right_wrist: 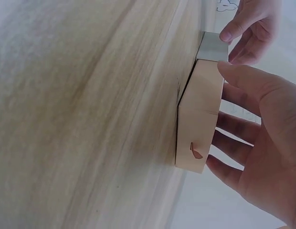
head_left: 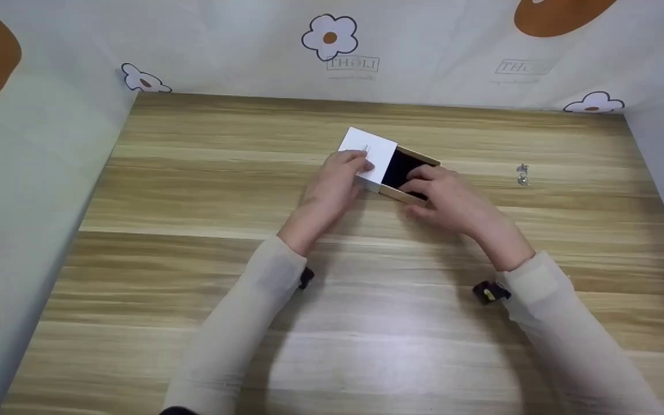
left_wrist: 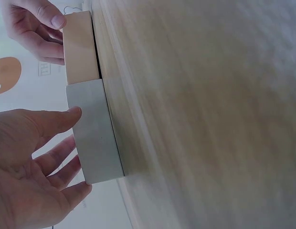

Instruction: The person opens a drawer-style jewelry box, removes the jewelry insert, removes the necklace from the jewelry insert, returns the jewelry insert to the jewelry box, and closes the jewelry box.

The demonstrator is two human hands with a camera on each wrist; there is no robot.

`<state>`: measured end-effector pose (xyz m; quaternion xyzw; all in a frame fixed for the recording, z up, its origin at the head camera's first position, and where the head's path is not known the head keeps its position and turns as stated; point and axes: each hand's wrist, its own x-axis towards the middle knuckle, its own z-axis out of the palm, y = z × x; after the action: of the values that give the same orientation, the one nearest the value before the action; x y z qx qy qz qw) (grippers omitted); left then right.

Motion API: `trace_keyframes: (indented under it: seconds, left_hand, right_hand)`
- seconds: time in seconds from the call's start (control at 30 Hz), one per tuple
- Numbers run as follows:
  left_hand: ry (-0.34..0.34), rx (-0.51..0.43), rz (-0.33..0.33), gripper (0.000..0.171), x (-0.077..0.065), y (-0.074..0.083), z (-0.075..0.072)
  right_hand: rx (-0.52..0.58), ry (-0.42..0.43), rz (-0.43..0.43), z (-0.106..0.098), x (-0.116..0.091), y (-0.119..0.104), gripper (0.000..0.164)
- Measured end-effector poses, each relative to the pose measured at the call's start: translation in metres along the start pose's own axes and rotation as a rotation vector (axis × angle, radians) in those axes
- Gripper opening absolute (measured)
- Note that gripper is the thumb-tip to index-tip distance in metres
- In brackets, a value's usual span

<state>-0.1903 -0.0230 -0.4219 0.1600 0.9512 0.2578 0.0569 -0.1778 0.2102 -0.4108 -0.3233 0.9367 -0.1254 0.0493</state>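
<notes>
A small slide-out box stands on the table, with a white sleeve (head_left: 379, 151) and a tan drawer (right_wrist: 198, 114) pulled partly out to the right. Black lining (head_left: 396, 169) shows inside the drawer. My left hand (head_left: 335, 176) holds the sleeve, its thumb against the near side and its fingers over the top. At the drawer, my right hand (head_left: 453, 199) has its thumb at the near wall and its fingers bent over the opening; their tips are partly hidden. A small ribbon tab (right_wrist: 196, 151) sticks out from the drawer's end.
A small silvery piece of jewellery (head_left: 523, 174) lies on the wooden table (head_left: 193, 271) to the right of the box. A pale curtain (head_left: 240, 52) with flower prints stands along the table's back edge. Dark wrist devices (head_left: 490, 292) sit at both cuffs.
</notes>
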Motion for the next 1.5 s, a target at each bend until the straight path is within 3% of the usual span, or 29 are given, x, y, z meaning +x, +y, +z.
trace_keyframes:
  seconds: [0.17,0.37,0.57,0.67,1.1,1.3,1.4,1.5]
  left_hand:
    - [0.009,0.001,0.020,0.038,-0.001,-0.001,0.001]
    - [0.004,-0.002,0.020,0.038,0.001,0.001,0.000]
    - [-0.002,0.006,0.021,0.037,0.002,0.002,-0.001]
    - [0.000,0.006,0.028,0.036,0.003,0.002,-0.001]
    - [-0.003,0.000,0.009,0.038,0.002,0.002,-0.002]
    - [-0.007,-0.004,0.006,0.038,0.002,-0.001,-0.002]
    - [-0.008,-0.016,0.004,0.038,0.001,-0.001,-0.002]
    - [-0.008,-0.013,0.006,0.039,0.001,-0.001,-0.004]
  right_hand:
    - [0.062,0.042,0.046,-0.002,0.000,0.002,0.038]
    - [0.092,0.091,0.192,-0.006,-0.002,0.004,0.061]
    - [0.129,0.001,0.370,-0.010,-0.003,0.007,0.097]
    - [0.152,-0.033,0.417,-0.011,-0.002,0.008,0.105]
    - [0.179,-0.011,0.408,-0.011,0.007,0.006,0.095]
    - [0.208,-0.004,0.443,-0.009,0.016,0.003,0.101]
    - [0.313,0.010,0.467,-0.008,0.016,0.003,0.109]
    - [0.528,0.029,0.449,-0.006,0.016,0.002,0.113]
